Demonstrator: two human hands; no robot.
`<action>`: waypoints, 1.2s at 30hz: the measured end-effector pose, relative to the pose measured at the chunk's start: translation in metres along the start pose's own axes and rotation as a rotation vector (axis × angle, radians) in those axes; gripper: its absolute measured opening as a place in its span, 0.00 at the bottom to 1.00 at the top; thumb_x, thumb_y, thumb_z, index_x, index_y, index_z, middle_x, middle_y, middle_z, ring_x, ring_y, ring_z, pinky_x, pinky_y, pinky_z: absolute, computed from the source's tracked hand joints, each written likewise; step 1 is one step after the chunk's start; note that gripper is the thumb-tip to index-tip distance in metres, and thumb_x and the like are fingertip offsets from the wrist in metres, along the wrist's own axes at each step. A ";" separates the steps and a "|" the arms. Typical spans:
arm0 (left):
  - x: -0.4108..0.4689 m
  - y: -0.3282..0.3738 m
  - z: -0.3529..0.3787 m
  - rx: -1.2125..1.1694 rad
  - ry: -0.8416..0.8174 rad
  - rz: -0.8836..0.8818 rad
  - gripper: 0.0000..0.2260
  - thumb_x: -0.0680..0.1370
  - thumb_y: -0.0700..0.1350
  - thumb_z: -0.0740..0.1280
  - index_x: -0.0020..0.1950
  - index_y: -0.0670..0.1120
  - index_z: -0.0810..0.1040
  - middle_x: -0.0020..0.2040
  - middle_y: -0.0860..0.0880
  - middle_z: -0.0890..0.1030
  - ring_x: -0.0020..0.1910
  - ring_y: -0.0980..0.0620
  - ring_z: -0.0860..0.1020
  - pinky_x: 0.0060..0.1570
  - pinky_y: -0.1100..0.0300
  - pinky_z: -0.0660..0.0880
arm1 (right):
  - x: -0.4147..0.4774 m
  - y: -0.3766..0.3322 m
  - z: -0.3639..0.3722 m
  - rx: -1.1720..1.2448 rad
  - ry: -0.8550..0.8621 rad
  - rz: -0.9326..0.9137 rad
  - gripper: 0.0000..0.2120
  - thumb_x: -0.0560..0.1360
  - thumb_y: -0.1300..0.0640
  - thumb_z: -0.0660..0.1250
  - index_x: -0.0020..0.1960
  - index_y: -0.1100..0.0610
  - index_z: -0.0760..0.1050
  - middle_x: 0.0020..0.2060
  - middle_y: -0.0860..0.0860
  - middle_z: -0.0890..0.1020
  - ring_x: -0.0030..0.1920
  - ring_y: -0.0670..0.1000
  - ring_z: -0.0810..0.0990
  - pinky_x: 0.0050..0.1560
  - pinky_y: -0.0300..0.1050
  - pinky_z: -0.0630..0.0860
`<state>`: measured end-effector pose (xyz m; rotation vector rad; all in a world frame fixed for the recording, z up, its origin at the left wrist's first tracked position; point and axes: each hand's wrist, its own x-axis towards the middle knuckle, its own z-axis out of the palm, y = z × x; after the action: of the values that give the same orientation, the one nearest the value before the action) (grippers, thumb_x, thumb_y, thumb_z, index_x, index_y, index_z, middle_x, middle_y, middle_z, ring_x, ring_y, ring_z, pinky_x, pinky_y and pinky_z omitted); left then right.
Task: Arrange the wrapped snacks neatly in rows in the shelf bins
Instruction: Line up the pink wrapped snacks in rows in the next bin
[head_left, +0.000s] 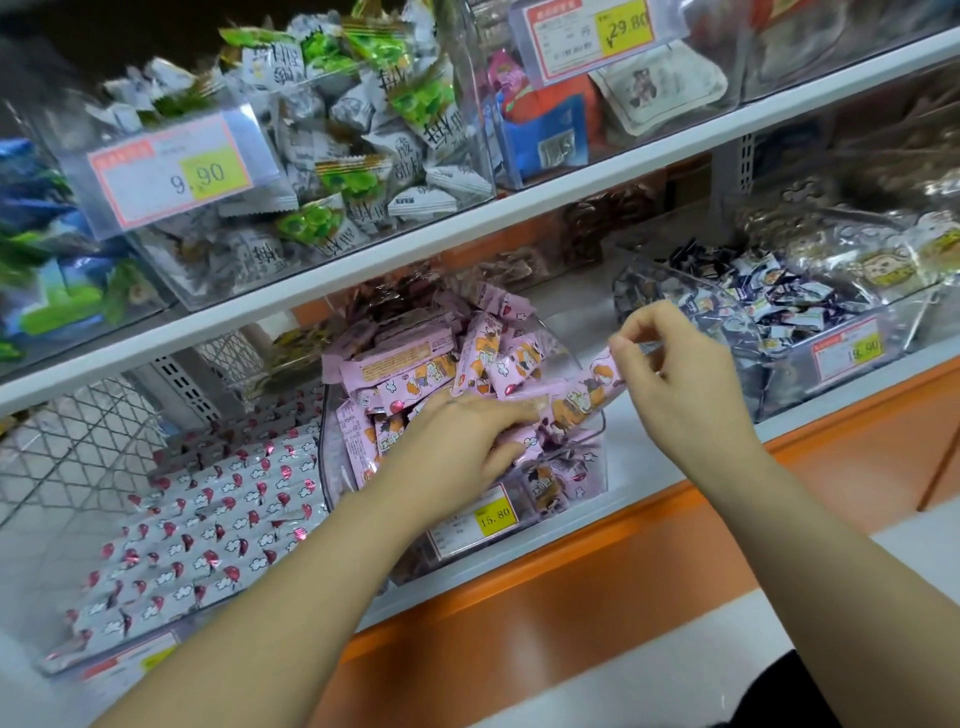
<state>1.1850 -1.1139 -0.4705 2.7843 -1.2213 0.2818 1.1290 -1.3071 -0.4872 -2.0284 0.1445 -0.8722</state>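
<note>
A clear shelf bin (587, 470) in the middle of the lower shelf is heaped with pink wrapped snacks (415, 358). My left hand (457, 436) lies flat on the pile at the bin's front, fingers straight and pressing on the wrappers. My right hand (670, 374) is over the bin's right edge and pinches the end of one pink snack bar (576, 397), which slants down toward my left fingertips. To the left, a low bin (124, 657) holds white snacks with red hearts (218, 525) laid in neat rows.
A bin of small dark blue and white candies (753, 301) stands to the right. The upper shelf (519, 202) carries bins of green and white packets (332, 150) with price tags. An orange shelf front (597, 582) runs below. Wire mesh (78, 447) backs the left side.
</note>
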 end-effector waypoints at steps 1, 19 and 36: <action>0.000 0.001 0.000 -0.013 0.019 0.004 0.15 0.79 0.49 0.63 0.66 0.54 0.75 0.58 0.56 0.79 0.57 0.53 0.75 0.60 0.56 0.67 | 0.001 0.001 -0.001 0.018 0.005 0.010 0.05 0.78 0.55 0.62 0.44 0.53 0.70 0.30 0.48 0.78 0.31 0.46 0.74 0.30 0.39 0.65; 0.011 -0.014 -0.006 -0.078 0.034 -0.225 0.14 0.77 0.49 0.68 0.62 0.51 0.76 0.55 0.53 0.72 0.51 0.55 0.75 0.53 0.56 0.74 | 0.003 0.006 0.009 0.252 -0.028 0.155 0.06 0.78 0.56 0.63 0.41 0.51 0.71 0.35 0.49 0.77 0.33 0.45 0.78 0.43 0.50 0.80; 0.000 -0.012 -0.014 -0.284 0.239 -0.282 0.08 0.73 0.41 0.69 0.50 0.52 0.77 0.45 0.57 0.73 0.42 0.62 0.71 0.40 0.76 0.64 | 0.003 0.004 0.018 0.297 -0.072 0.143 0.04 0.77 0.56 0.64 0.44 0.52 0.75 0.37 0.46 0.78 0.41 0.50 0.78 0.46 0.49 0.80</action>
<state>1.1917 -1.1031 -0.4565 2.5431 -0.7408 0.3717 1.1428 -1.2981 -0.4950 -1.7467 0.1116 -0.6865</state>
